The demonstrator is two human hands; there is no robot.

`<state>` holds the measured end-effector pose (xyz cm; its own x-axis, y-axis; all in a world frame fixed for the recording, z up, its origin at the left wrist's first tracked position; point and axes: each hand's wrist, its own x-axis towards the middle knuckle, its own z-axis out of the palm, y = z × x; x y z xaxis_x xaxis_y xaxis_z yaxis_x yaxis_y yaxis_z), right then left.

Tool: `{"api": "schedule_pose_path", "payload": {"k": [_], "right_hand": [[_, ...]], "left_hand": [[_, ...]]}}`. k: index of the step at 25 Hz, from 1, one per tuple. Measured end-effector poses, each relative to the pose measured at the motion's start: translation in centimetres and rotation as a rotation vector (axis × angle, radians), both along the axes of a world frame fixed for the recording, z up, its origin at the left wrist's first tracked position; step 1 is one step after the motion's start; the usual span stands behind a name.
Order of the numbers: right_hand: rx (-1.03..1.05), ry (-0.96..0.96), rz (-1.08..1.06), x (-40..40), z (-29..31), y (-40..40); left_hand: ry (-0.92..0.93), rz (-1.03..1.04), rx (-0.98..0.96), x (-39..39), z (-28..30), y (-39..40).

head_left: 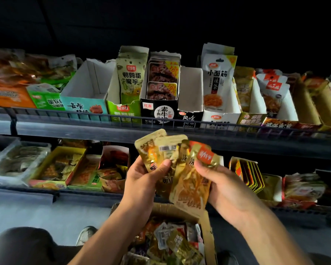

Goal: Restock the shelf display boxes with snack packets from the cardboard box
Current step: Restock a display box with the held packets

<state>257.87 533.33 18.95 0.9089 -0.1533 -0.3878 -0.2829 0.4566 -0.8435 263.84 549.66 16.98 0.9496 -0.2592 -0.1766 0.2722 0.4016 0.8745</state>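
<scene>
Both hands hold a fanned bunch of gold snack packets (177,165) in front of the shelves. My left hand (143,178) grips the left packets with its thumb on top. My right hand (220,180) grips the right packets, one with a red corner label. Below them an open cardboard box (206,224) holds several loose mixed packets. On the upper shelf stand display boxes: a teal one (84,104) that looks empty, a green one (122,109), a black one (159,111) and an empty black-fronted one (190,115).
A wire shelf rail (122,119) runs along the upper shelf's front. The lower shelf carries a yellow display box (54,167), a red carton (115,165) and a box of upright packets (248,175). My shoe (86,235) shows on the pale floor at lower left.
</scene>
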Motion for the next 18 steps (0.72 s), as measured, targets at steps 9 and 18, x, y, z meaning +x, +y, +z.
{"api": "schedule_pose_path", "payload": {"k": [9, 18], "right_hand": [[-0.239, -0.082, -0.137, 0.1, -0.6, 0.3], [-0.134, -0.100, -0.105, -0.1, -0.3, -0.2]], "left_hand": [[0.009, -0.273, 0.093, -0.3, 0.4, 0.0], [-0.114, -0.275, 0.188, -0.3, 0.0, 0.4]]}}
